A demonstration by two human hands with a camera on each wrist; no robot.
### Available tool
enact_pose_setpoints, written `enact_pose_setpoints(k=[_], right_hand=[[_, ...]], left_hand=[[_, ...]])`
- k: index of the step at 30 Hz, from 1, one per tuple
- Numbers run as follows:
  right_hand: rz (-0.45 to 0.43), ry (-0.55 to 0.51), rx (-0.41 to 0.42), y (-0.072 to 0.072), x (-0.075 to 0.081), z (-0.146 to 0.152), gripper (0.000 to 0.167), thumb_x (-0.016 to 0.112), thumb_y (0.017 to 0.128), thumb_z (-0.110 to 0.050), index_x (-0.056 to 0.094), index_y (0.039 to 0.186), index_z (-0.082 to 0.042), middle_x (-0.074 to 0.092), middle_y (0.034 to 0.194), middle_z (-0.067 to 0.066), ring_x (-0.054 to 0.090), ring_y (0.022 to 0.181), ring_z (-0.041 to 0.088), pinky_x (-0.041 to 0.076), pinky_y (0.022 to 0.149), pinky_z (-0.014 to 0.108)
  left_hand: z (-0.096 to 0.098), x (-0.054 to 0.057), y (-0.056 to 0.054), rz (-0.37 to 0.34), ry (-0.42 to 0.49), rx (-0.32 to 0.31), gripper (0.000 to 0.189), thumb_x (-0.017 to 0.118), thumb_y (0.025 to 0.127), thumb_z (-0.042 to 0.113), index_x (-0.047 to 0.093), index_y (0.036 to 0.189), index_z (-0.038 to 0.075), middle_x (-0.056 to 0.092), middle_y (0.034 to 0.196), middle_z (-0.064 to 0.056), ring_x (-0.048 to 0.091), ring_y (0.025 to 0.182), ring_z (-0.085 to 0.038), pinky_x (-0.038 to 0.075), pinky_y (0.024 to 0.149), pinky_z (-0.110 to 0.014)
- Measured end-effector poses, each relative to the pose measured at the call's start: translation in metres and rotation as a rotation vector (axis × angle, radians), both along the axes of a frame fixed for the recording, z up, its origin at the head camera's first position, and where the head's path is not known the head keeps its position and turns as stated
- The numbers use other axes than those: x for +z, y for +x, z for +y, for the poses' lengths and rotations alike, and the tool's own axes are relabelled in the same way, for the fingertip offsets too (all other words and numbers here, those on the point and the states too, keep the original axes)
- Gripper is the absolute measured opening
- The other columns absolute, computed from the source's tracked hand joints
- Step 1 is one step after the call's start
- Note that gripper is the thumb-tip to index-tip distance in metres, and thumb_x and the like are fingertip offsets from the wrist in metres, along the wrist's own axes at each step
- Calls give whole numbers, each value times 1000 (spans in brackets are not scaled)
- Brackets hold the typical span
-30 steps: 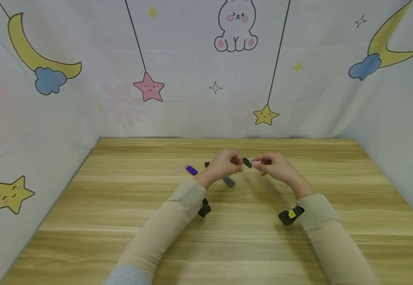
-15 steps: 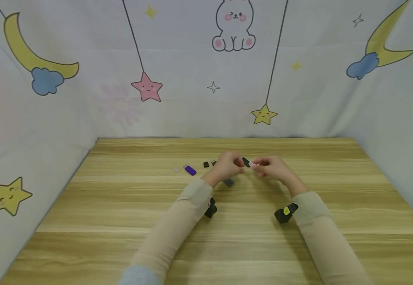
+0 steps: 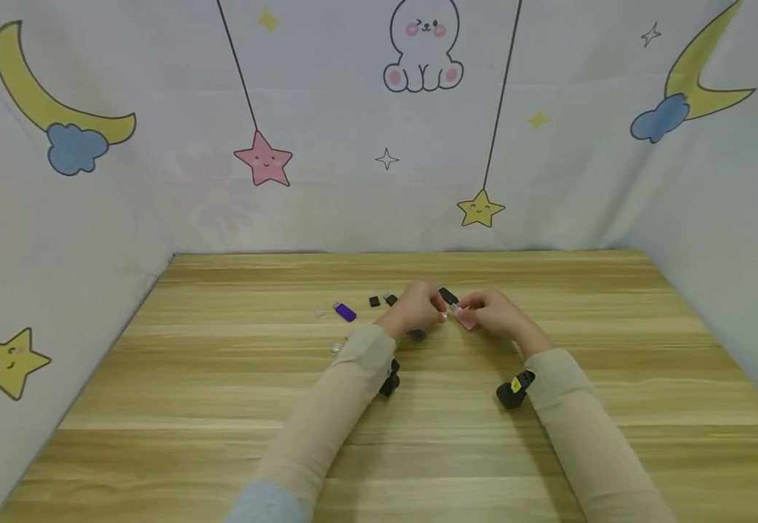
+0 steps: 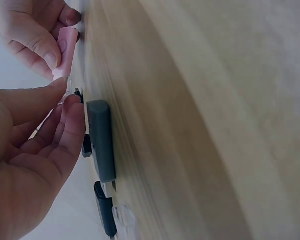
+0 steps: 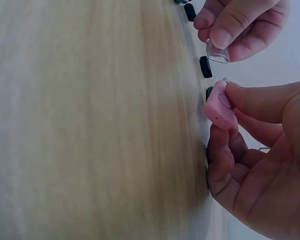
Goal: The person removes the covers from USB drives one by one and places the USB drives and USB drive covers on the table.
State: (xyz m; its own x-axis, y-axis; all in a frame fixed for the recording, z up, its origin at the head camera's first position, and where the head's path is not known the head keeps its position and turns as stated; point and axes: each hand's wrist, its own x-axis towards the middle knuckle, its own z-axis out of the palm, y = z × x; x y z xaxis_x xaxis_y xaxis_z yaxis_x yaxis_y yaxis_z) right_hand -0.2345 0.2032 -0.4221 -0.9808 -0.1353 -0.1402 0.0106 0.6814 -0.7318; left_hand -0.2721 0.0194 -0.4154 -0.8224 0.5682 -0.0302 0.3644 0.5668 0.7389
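In the head view my left hand (image 3: 416, 306) and right hand (image 3: 495, 312) are close together above the far part of the table. My right hand pinches a pink USB stick (image 3: 466, 318) between thumb and fingers, its metal plug towards the left hand. A small clear cap (image 5: 218, 53) is pinched between my left thumb and fingers. In the right wrist view a gap shows between cap and stick. The left wrist view has the stick's pink body (image 4: 66, 50) just beyond my left fingertips.
Behind the hands lies a black USB stick (image 3: 448, 296), with a grey one (image 3: 416, 335) below the left hand. Leftward are a purple USB stick (image 3: 345, 312), a black cap (image 3: 374, 301), another black stick (image 3: 390, 298) and clear pieces (image 3: 336, 347). A cloth wall stands behind.
The pink stick has turned, so more of its body shows below the right fingers. My left hand has shifted slightly rightward over the table, and the right hand slightly nearer to me.
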Motion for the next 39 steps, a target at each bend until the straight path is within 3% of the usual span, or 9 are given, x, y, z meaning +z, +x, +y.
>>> enact_pose_setpoints(k=[13, 25, 39], right_hand=[[1, 57, 32, -2, 2, -3, 31, 61, 95, -20, 66, 113, 6, 67, 106, 17, 57, 96, 23, 46, 86, 37], [-16, 44, 20, -1, 1, -3, 26, 62, 94, -16, 68, 109, 3, 67, 102, 14, 56, 92, 22, 45, 79, 31], [-7, 41, 8, -1, -3, -4, 23, 63, 92, -13, 68, 103, 5, 67, 92, 11, 57, 83, 18, 44, 71, 26]], left_hand=[[3, 0, -4, 25, -99, -62, 12, 69, 84, 2, 71, 96, -2, 69, 100, -12, 58, 83, -17, 50, 72, -26], [6, -1, -6, 31, -136, -64, 13, 69, 84, 2, 71, 96, -2, 68, 100, -12, 57, 85, -17, 48, 71, -24], [5, -3, -6, 38, -174, -70, 18, 67, 86, 4, 72, 102, -2, 69, 108, -14, 62, 98, -23, 52, 79, -28]])
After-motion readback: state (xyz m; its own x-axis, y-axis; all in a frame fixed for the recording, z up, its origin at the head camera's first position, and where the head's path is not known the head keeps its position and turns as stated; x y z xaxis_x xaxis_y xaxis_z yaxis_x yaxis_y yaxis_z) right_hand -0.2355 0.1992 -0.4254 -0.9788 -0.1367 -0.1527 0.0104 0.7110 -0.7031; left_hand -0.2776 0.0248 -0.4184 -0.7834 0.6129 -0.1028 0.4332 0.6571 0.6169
